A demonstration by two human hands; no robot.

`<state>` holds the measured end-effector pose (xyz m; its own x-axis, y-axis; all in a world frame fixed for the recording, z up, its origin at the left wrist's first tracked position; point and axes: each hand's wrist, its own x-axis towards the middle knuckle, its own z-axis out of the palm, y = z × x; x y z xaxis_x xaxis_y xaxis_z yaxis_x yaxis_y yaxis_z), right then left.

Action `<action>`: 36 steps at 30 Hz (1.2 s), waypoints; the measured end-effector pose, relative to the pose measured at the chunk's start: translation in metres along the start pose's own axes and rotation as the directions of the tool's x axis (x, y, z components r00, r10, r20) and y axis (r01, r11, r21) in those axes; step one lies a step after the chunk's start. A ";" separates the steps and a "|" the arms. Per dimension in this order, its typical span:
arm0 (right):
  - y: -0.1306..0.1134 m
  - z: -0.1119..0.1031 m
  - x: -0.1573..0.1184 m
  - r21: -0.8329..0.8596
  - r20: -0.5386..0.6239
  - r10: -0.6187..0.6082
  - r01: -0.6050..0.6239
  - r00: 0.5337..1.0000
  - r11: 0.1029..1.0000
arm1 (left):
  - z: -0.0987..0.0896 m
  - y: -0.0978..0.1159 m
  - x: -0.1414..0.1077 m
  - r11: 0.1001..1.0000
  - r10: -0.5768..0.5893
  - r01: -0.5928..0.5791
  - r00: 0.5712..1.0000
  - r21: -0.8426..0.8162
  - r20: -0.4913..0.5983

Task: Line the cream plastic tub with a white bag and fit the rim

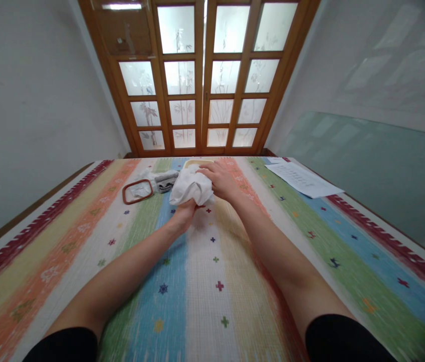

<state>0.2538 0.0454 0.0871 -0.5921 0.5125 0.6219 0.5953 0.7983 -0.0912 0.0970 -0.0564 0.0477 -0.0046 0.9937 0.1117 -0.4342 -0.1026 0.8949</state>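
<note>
A crumpled white cloth or thin sheet [190,187] is bunched up between my two hands over the far middle of the table. My left hand [185,213] is closed on its near lower edge, the fingers partly hidden under the folds. From the right, my right hand [219,180] bends over the top of the white cloth, its fingers curled onto the material. A small reddish-brown edge [199,206] peeks out beside my left fingers; what it belongs to is hidden. Just behind the cloth shows the rim of a cream-coloured tray or container [197,162].
Left of my hands lie a folded grey cloth [166,181] and a brown rounded rectangular frame [137,191] with clear plastic near it. Printed papers [303,178] rest at the far right. A striped tablecloth [205,301] covers the table; wooden glass-paned doors [203,100] stand beyond.
</note>
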 end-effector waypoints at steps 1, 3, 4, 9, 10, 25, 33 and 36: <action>0.002 0.001 0.000 0.004 0.000 0.017 -0.017 1.000 1.000 | 0.001 0.001 -0.001 0.999 -0.025 0.026 0.999 -0.046 0.028; 0.005 0.003 0.000 0.015 -0.006 0.045 -0.045 0.999 0.999 | 0.002 0.005 -0.007 0.988 -0.094 0.112 0.984 -0.110 0.153; 0.008 0.004 0.000 0.022 -0.009 0.053 -0.052 0.999 0.998 | 0.003 0.007 -0.010 0.981 -0.129 0.160 0.962 -0.114 0.242; 0.014 0.008 -0.001 0.042 -0.009 0.098 -0.097 0.995 0.994 | 0.009 0.018 -0.030 0.961 -0.211 0.275 0.799 -0.031 0.563; 0.014 0.007 -0.001 0.045 -0.006 0.103 -0.102 0.995 0.994 | 0.011 0.018 -0.031 0.960 -0.218 0.278 0.792 -0.020 0.571; -0.002 0.006 0.001 0.111 -0.036 0.007 -0.003 0.999 0.994 | 0.017 0.001 -0.027 0.992 0.057 -0.058 0.998 0.112 0.011; -0.021 0.011 0.001 0.056 0.000 0.063 -0.063 0.998 0.996 | 0.012 -0.008 -0.021 0.984 0.046 -0.052 0.998 0.169 0.040; -0.027 0.015 0.001 0.034 -0.006 0.085 -0.084 0.996 0.996 | 0.015 -0.012 -0.023 0.968 0.129 -0.138 0.990 0.208 0.055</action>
<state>0.2295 0.0288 0.0786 -0.5364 0.5765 0.6164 0.6244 0.7624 -0.1697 0.1155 -0.0788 0.0408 -0.0111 0.9681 0.2502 -0.2321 -0.2459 0.9411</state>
